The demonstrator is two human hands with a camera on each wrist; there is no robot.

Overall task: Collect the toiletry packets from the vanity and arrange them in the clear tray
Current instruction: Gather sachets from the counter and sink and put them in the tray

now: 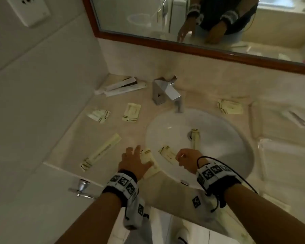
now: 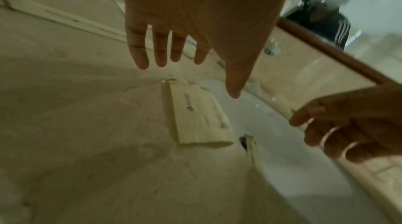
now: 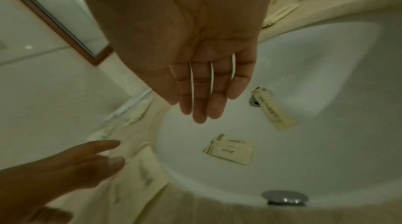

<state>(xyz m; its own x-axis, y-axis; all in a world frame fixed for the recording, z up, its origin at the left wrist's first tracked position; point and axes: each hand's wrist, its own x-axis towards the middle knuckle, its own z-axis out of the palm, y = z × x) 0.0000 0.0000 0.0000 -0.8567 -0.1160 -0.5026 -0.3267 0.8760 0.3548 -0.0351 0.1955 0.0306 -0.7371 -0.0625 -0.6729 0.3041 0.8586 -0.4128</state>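
Note:
Cream toiletry packets lie scattered over the beige vanity (image 1: 74, 138) and in the white sink (image 1: 218, 152). My left hand (image 1: 137, 155) hovers with spread, straight fingers just over a flat packet (image 1: 147, 158) lying on the sink's left rim; the left wrist view shows that packet (image 2: 200, 116) beneath the hand (image 2: 191, 76). My right hand (image 1: 180, 158) hangs over the basin, holding nothing, above a small square packet (image 3: 230, 149). A tube packet (image 3: 274, 109) lies across the drain. A clear tray (image 1: 278, 120) sits on the counter to the right.
On the left counter are a long packet (image 1: 100, 152), two square sachets (image 1: 131, 112) and boxed sticks (image 1: 121, 86) by the wall. Another sachet (image 1: 230, 106) lies right of the chrome faucet (image 1: 167, 94). A mirror (image 1: 201, 23) hangs behind.

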